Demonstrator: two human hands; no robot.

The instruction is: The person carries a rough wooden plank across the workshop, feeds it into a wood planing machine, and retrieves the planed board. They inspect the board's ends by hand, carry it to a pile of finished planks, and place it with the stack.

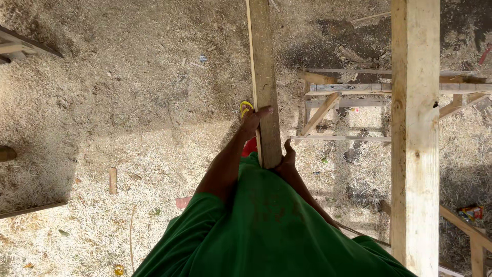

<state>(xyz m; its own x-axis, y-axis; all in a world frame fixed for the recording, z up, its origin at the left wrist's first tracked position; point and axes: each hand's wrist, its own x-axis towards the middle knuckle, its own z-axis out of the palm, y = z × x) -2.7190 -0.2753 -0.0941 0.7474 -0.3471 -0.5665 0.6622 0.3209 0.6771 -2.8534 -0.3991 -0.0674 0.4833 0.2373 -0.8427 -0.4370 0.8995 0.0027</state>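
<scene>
A long narrow wooden plank (265, 61) runs from my body out toward the top of the view. My left hand (252, 121) grips its left edge, thumb laid across the top face. My right hand (287, 159) holds its near end from the right side, close against my green shirt (266, 225). A yellow sandal (246, 107) peeks out beside the left hand, over the ground.
A thick pale timber beam (415, 138) stands at the right. Behind it sits a wooden frame of slats (348, 102). The ground (128, 102) is covered in sawdust and shavings. Scrap wood pieces (112, 180) lie at the left, and a small wrapper (470, 211) at the right.
</scene>
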